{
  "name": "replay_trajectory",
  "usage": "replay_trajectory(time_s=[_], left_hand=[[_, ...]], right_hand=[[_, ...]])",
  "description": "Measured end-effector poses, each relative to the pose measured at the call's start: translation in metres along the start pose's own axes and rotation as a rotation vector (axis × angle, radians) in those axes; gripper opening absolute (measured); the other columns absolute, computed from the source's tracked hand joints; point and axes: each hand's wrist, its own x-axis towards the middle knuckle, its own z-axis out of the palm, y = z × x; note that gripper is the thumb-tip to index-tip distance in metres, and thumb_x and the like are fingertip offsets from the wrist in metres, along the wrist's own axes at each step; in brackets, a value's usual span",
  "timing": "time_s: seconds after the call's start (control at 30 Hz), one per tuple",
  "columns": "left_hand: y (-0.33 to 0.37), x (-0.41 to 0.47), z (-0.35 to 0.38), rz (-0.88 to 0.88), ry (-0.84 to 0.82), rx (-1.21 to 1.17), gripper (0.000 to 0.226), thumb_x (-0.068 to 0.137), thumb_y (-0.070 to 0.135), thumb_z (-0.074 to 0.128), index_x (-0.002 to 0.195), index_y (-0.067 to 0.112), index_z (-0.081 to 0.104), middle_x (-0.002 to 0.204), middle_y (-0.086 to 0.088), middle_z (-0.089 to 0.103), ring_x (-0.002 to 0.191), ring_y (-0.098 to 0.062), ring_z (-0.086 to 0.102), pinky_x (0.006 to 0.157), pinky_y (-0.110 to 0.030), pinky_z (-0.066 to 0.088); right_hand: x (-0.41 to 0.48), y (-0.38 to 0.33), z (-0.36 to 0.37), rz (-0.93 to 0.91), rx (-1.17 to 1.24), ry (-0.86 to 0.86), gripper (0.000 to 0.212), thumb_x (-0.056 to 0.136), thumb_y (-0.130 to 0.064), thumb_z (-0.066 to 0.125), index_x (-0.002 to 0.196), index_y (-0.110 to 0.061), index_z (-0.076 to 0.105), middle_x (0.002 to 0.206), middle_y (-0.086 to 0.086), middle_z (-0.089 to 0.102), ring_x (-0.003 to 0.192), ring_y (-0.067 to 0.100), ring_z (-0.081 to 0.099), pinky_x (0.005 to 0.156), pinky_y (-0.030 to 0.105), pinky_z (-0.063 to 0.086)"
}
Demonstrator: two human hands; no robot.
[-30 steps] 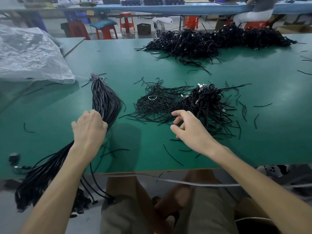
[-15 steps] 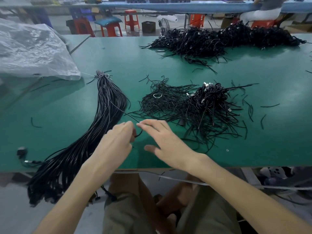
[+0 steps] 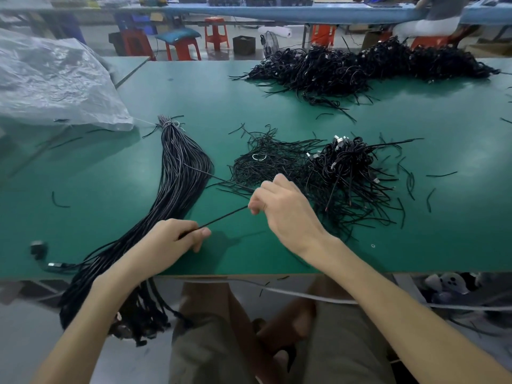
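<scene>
Evidently one thin black cable [image 3: 224,217] runs taut above the near edge of the green tabletop [image 3: 83,189], pinched by the left hand [image 3: 171,241] and gripped in the right hand's [image 3: 288,212] curled fingers. Pull evenly and low, so that it slides free of the long tied bundle of black cables [image 3: 180,173] without snagging.

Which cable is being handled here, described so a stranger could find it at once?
On the green table, near its front edge, look just right of the long tied bundle of black cables. A single black cable runs straight from the left hand up to the right hand. Unlike the bundled and heaped cables, it stands alone, held taut.
</scene>
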Motion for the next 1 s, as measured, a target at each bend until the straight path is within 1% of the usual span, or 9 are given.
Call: replay_trajectory(time_s=[0.07, 0.23, 0.3, 0.47, 0.6, 0.67, 0.8, 0.9, 1.0], left_hand=[[-0.005, -0.001, -0.001, 0.03, 0.049, 0.006, 0.049, 0.09, 0.064, 0.047, 0.066, 0.025, 0.063, 0.062, -0.006, 0.064, 0.042, -0.006, 0.044, 0.046, -0.019, 0.035], [-0.014, 0.0, -0.003, 0.011, 0.162, 0.089, 0.054, 0.087, 0.067, 0.046, 0.06, 0.022, 0.058, 0.052, 0.006, 0.058, 0.043, -0.008, 0.047, 0.044, -0.019, 0.033], [-0.017, 0.001, -0.003, 0.01, 0.167, 0.127, 0.057, 0.088, 0.069, 0.044, 0.058, 0.022, 0.056, 0.05, 0.006, 0.056, 0.042, -0.009, 0.048, 0.045, -0.022, 0.034], [-0.017, 0.002, -0.006, -0.007, 0.139, 0.102, 0.058, 0.085, 0.074, 0.043, 0.059, 0.025, 0.06, 0.05, 0.003, 0.059, 0.04, -0.007, 0.047, 0.049, -0.025, 0.037], [-0.014, 0.001, -0.008, -0.02, 0.11, 0.125, 0.059, 0.086, 0.074, 0.041, 0.058, 0.027, 0.061, 0.05, 0.001, 0.06, 0.04, -0.008, 0.048, 0.051, -0.026, 0.04], [-0.012, 0.0, -0.009, -0.02, 0.105, 0.126, 0.062, 0.089, 0.073, 0.037, 0.056, 0.025, 0.057, 0.047, 0.002, 0.057, 0.039, -0.008, 0.047, 0.051, -0.023, 0.038], [-0.001, 0.008, -0.011, 0.053, 0.121, -0.092, 0.067, 0.097, 0.068, 0.032, 0.048, 0.025, 0.043, 0.042, 0.004, 0.039, 0.038, -0.009, 0.036, 0.048, -0.014, 0.034], [0.013, 0.021, -0.012, 0.054, 0.146, -0.19, 0.068, 0.099, 0.064, 0.032, 0.043, 0.025, 0.038, 0.041, 0.003, 0.034, 0.039, -0.011, 0.031, 0.046, -0.013, 0.032], [0.028, 0.03, -0.012, 0.048, 0.132, -0.315, 0.068, 0.099, 0.061, 0.035, 0.042, 0.024, 0.032, 0.041, 0.003, 0.031, 0.039, -0.014, 0.028, 0.043, -0.015, 0.029]], right_hand=[[0.005, -0.001, -0.002, 0.007, 0.011, 0.039, 0.018, 0.098, -0.01, 0.063, 0.081, -0.011, 0.067, 0.083, -0.003, 0.064, 0.085, 0.01, 0.036, 0.086, 0.039, 0.048], [0.008, -0.008, -0.008, -0.03, 0.015, 0.124, 0.022, 0.099, -0.012, 0.056, 0.08, -0.01, 0.064, 0.082, -0.002, 0.063, 0.082, 0.018, 0.049, 0.083, 0.038, 0.05], [0.009, -0.007, -0.01, 0.009, 0.053, 0.134, 0.025, 0.1, -0.011, 0.051, 0.08, -0.009, 0.065, 0.083, -0.001, 0.063, 0.084, 0.018, 0.051, 0.083, 0.036, 0.05], [0.008, -0.004, -0.011, 0.152, 0.19, 0.149, 0.022, 0.1, -0.002, 0.057, 0.08, -0.006, 0.066, 0.084, -0.005, 0.06, 0.088, 0.015, 0.051, 0.082, 0.034, 0.048], [0.012, -0.006, -0.013, 0.144, 0.233, 0.239, 0.02, 0.097, -0.001, 0.055, 0.081, -0.006, 0.066, 0.083, -0.004, 0.06, 0.086, 0.02, 0.054, 0.077, 0.037, 0.05], [0.015, -0.008, -0.013, 0.143, 0.261, 0.255, 0.02, 0.095, -0.004, 0.051, 0.081, -0.008, 0.065, 0.083, -0.005, 0.06, 0.086, 0.022, 0.054, 0.075, 0.038, 0.05], [0.013, -0.007, -0.003, 0.144, 0.245, 0.13, 0.021, 0.1, -0.004, 0.055, 0.083, -0.01, 0.065, 0.085, -0.009, 0.059, 0.089, 0.013, 0.053, 0.08, 0.036, 0.05], [0.005, -0.01, 0.008, 0.105, 0.231, 0.031, 0.02, 0.102, -0.007, 0.057, 0.085, -0.01, 0.066, 0.086, -0.012, 0.056, 0.088, 0.007, 0.049, 0.081, 0.032, 0.047], [0.0, -0.012, 0.017, 0.146, 0.264, -0.043, 0.022, 0.105, -0.014, 0.055, 0.088, -0.007, 0.067, 0.087, -0.011, 0.055, 0.088, 0.008, 0.048, 0.08, 0.032, 0.046]])
